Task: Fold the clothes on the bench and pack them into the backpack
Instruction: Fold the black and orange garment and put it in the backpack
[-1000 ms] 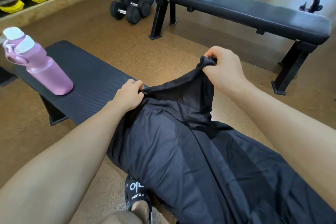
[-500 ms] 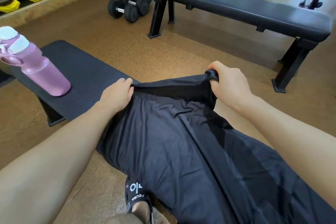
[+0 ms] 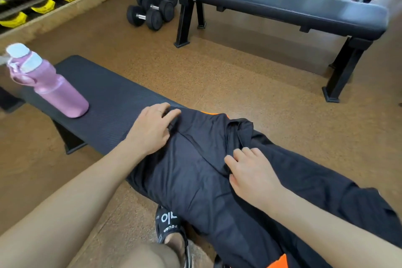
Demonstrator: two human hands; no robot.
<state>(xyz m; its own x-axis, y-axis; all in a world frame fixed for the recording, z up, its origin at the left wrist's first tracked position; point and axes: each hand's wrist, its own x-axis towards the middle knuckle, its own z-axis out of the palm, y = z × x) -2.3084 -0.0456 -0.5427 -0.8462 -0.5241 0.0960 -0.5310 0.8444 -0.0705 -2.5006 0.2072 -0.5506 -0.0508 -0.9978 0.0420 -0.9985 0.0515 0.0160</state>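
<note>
1 black garment (image 3: 195, 172) lies spread along our bench (image 3: 104, 102), an orange edge showing at its far end. Our left hand (image 3: 152, 128) presses flat on it with fingers spread; our right hand (image 3: 250, 172) rests on it, fingers loosely bent. We see a pink bottle (image 3: 52, 87) standing farther along the bench.

Two benches (image 3: 113, 102), three dumbbells (image 3: 150, 10), one bottle (image 3: 54, 87), one black garment (image 3: 195, 169), two hands (image 3: 152, 128)
</note>
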